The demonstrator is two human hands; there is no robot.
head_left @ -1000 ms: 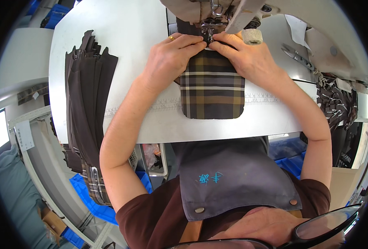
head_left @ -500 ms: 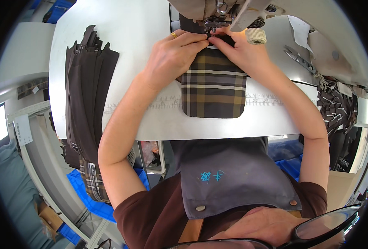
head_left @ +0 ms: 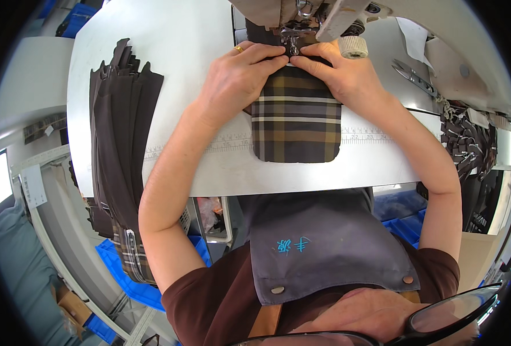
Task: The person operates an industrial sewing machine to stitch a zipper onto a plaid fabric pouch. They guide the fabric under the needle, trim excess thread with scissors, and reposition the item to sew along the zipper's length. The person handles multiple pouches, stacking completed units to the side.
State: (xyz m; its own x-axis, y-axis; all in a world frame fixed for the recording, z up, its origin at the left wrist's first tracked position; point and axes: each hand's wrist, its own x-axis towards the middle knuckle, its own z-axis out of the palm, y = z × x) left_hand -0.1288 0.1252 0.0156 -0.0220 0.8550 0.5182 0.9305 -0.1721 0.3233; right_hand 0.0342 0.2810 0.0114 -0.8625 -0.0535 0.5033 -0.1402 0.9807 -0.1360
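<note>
A plaid fabric piece [head_left: 295,130] in brown, black and white, with rounded near corners, lies under the head of a sewing machine [head_left: 301,27]. My left hand [head_left: 238,78] presses its closed fingertips on the dark far part of this piece, just left of the needle area. From the other side my right hand [head_left: 347,75] grips the same part, thumb and forefinger close to the left fingertips. Between the hands a small shiny metal part [head_left: 293,47] shows; whether it belongs to the machine or the cloth I cannot tell. The fingertips partly hide the cloth there.
Dark fabric pieces [head_left: 120,121] hang over the table's left side. Metal thread snips [head_left: 414,78] lie right of the machine, near a heap of dark pieces [head_left: 468,141]. A printed ruler [head_left: 209,144] crosses the white table. Blue bins [head_left: 131,277] stand below.
My right thumb and fingers have drawn back slightly from the needle area, uncovering the small metal part. My left hand and the plaid piece have hardly moved.
</note>
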